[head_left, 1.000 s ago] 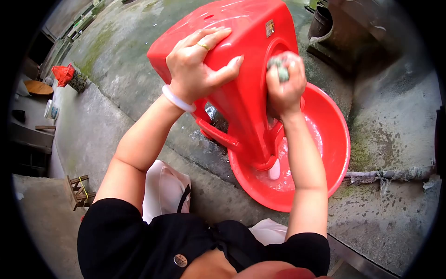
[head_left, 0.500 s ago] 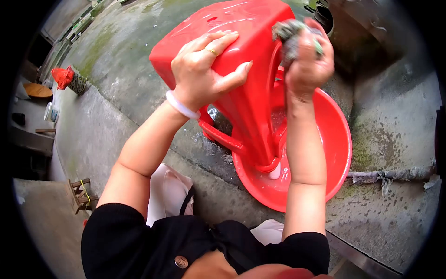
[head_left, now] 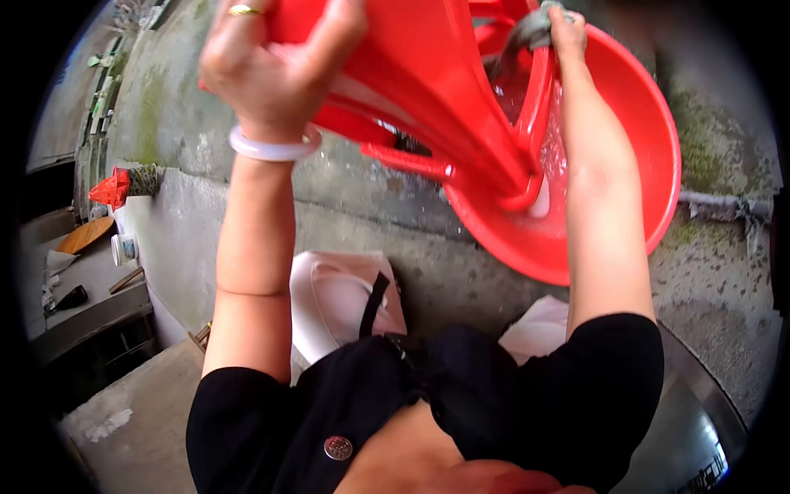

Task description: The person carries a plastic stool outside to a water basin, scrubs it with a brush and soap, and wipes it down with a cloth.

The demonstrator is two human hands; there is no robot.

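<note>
A red plastic stool (head_left: 436, 74) is tilted, one leg end standing inside a red basin (head_left: 650, 148) with some water in it. My left hand (head_left: 276, 78), wearing a ring and a pale bangle, grips the stool's seat end at the upper left; its fingertips are partly cut off by the frame. My right hand (head_left: 569, 34) is closed around a wet grey-green cloth (head_left: 531, 31), pressed to a stool leg over the basin. A whitish tip (head_left: 541, 199) shows at the leg end in the basin.
Wet concrete floor (head_left: 370, 218) surrounds the basin. A pipe wrapped in ragged material (head_left: 724, 204) runs along the right. Far left stand a pot with a red covering (head_left: 113, 189), a round wooden board (head_left: 85, 236) and a white tub (head_left: 124, 249).
My right hand has moved the cloth from beside the seat down along the stool to a leg. The stool and my left hand now appear higher in view, with the stool turned somewhat.
</note>
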